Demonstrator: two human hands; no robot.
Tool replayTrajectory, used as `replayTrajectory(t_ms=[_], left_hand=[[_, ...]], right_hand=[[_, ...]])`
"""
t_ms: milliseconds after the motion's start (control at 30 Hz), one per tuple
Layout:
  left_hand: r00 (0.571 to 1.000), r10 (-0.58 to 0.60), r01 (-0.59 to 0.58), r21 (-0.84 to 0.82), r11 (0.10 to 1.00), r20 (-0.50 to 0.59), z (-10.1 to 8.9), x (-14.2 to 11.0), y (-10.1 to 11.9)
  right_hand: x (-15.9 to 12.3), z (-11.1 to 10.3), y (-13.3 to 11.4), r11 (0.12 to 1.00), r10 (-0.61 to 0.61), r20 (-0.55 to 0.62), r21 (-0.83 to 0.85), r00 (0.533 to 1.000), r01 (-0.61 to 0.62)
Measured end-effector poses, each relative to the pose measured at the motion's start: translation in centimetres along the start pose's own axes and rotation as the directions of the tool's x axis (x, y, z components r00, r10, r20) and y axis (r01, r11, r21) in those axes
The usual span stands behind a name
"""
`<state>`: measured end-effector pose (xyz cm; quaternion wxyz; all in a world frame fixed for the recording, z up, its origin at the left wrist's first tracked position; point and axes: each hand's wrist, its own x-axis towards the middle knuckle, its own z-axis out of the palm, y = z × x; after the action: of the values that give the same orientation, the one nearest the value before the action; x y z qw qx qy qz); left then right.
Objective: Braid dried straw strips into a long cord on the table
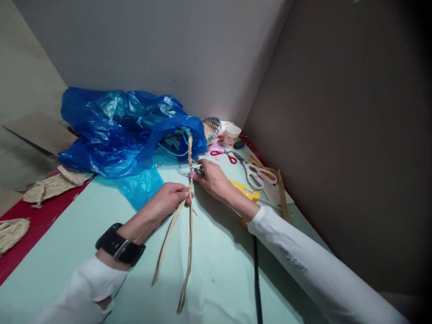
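A narrow braid (190, 150) of pale straw-like strips comes out of the blue plastic bag (124, 130) toward me. My left hand (170, 198) pinches the braid's near end between thumb and fingers. Below that pinch, two loose strips (189, 265) hang apart over the table. My right hand (212, 177) is closed at a small pink and metallic clip (193, 175) on the braid, just above my left fingers. My right fingers hide part of the clip, so its full shape does not show.
On the right lie red-handled scissors (224, 155), white-handled scissors (254, 173) and a yellow tool (245, 191) beside a black cord (257, 279). A paper cup (231, 135) and woven basket (212, 129) stand behind. Braided pieces (56, 186) lie left. Walls enclose the back and right.
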<state>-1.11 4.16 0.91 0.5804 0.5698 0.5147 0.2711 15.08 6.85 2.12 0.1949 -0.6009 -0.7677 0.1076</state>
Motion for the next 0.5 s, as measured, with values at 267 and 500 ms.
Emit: replayTrajectory(t_ms=[267, 500], left_hand=[[0.991, -0.009, 0.035, -0.193, 0.98, 0.13, 0.8, -0.1, 0.0], [0.992, 0.025, -0.001, -0.188, 0.982, 0.124, 1.6, -0.6, 0.1]], right_hand=[[-5.7, -0.5, -1.2, 0.942, 0.008, 0.077, 0.335, 0.997, -0.034], [-5.5, 0.8, -1.0, 0.792, 0.083, 0.213, 0.579, 0.974, -0.194]])
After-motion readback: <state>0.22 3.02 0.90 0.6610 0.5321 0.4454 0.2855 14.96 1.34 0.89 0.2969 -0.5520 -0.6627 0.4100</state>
